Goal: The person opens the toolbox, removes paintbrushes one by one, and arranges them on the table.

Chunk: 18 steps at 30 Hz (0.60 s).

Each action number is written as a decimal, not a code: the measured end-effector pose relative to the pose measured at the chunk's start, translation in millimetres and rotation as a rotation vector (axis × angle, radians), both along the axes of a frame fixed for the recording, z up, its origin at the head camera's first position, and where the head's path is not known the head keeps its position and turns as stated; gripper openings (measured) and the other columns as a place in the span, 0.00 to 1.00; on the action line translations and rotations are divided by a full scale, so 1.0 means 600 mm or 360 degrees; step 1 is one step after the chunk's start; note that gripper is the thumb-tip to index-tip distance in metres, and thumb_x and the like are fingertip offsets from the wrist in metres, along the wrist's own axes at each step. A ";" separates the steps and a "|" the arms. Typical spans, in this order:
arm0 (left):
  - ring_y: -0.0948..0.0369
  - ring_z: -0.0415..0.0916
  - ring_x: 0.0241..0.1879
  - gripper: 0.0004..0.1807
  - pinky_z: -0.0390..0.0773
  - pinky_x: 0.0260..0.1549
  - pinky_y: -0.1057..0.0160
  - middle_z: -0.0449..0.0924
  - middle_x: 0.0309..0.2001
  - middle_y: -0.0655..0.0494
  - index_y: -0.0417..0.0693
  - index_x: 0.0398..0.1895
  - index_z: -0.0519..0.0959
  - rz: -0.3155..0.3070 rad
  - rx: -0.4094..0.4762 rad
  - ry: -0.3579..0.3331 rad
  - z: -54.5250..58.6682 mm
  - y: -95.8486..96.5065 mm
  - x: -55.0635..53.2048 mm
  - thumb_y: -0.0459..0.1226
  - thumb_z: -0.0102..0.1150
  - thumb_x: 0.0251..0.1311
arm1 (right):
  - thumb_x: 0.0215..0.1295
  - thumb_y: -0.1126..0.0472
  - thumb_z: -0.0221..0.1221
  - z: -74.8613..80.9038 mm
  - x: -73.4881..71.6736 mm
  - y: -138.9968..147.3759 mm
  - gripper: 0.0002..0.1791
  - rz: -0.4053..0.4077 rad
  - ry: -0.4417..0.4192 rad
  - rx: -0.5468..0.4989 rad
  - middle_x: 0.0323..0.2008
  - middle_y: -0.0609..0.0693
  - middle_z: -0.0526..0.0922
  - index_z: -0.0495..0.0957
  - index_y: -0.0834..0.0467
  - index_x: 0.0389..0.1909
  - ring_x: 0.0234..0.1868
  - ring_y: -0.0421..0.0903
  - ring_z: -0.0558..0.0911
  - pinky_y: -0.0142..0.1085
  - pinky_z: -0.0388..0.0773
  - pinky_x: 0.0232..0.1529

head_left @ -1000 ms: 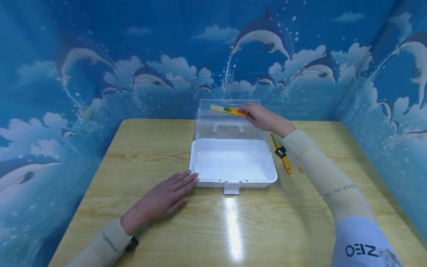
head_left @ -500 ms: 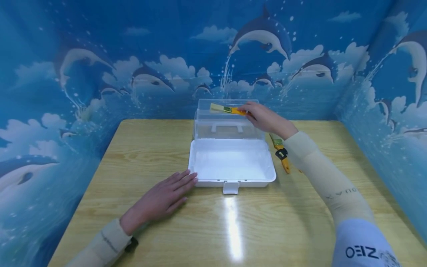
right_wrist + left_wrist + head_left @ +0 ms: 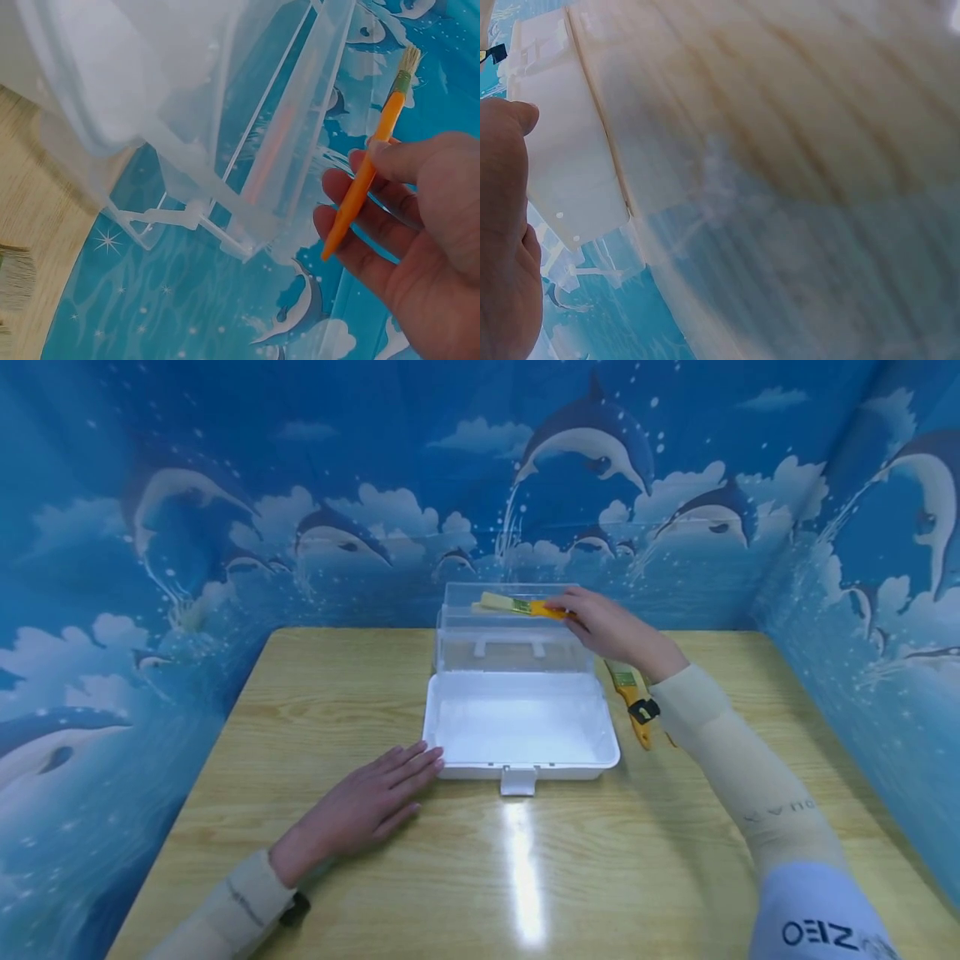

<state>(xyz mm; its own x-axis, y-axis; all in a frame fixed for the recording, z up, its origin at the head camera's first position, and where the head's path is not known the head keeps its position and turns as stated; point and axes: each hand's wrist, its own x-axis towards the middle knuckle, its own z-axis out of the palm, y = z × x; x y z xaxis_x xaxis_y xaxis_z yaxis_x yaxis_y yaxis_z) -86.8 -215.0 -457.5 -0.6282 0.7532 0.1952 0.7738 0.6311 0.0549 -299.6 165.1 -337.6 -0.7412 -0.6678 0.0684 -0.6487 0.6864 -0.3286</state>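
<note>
My right hand [image 3: 611, 625] pinches the orange handle of a flat paintbrush [image 3: 519, 605], its pale bristles pointing left. The brush is raised in front of the clear, upright lid [image 3: 461, 652] of a white plastic box [image 3: 525, 718]. Seen from the right wrist, thumb and fingers grip the brush handle [image 3: 367, 171] beside the translucent lid [image 3: 202, 172], where a blurred orange streak shows. My left hand [image 3: 366, 800] lies with fingers extended, its fingertips at the box's front left corner. Nothing is in that hand. A pale bristle-like edge shows just below the held brush's tip.
More orange-handled paintbrushes [image 3: 628, 689] lie on the wooden table [image 3: 330, 693] right of the box, partly hidden by my right forearm. A latch [image 3: 518, 782] hangs at the box front. A blue dolphin-print backdrop [image 3: 375, 468] rises behind and beside the table.
My right hand has shifted slightly right with the paintbrush. The left hand has stayed at the box corner.
</note>
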 end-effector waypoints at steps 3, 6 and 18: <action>0.54 0.52 0.79 0.37 0.38 0.81 0.62 0.51 0.81 0.55 0.48 0.81 0.55 -0.0014 0.0012 0.0017 -0.001 0.000 -0.001 0.44 0.55 0.73 | 0.78 0.68 0.51 0.002 0.008 0.005 0.22 -0.0038 0.0001 0.0014 0.59 0.57 0.76 0.72 0.58 0.70 0.53 0.53 0.78 0.49 0.81 0.56; 0.54 0.52 0.79 0.37 0.39 0.81 0.61 0.51 0.81 0.55 0.48 0.81 0.55 -0.0021 0.0014 0.0025 -0.002 0.000 -0.001 0.44 0.55 0.73 | 0.78 0.67 0.50 0.001 0.014 0.012 0.22 -0.0068 -0.0004 0.0018 0.57 0.57 0.77 0.72 0.58 0.70 0.51 0.52 0.79 0.48 0.81 0.53; 0.55 0.49 0.80 0.37 0.41 0.81 0.60 0.49 0.82 0.56 0.49 0.81 0.53 0.0017 -0.0030 -0.0013 -0.001 0.001 0.002 0.45 0.53 0.74 | 0.78 0.69 0.51 -0.015 0.037 0.039 0.23 -0.0143 0.0000 -0.0022 0.55 0.57 0.76 0.71 0.57 0.71 0.48 0.52 0.77 0.48 0.82 0.52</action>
<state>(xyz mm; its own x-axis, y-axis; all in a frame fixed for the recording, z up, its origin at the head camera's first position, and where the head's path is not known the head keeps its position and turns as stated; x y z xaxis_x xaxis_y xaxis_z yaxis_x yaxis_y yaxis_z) -85.7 -214.6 -458.3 -0.6378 0.7499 0.1756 0.7665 0.6404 0.0491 -277.4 188.7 -346.5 -0.7981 -0.5976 0.0772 -0.5848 0.7373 -0.3383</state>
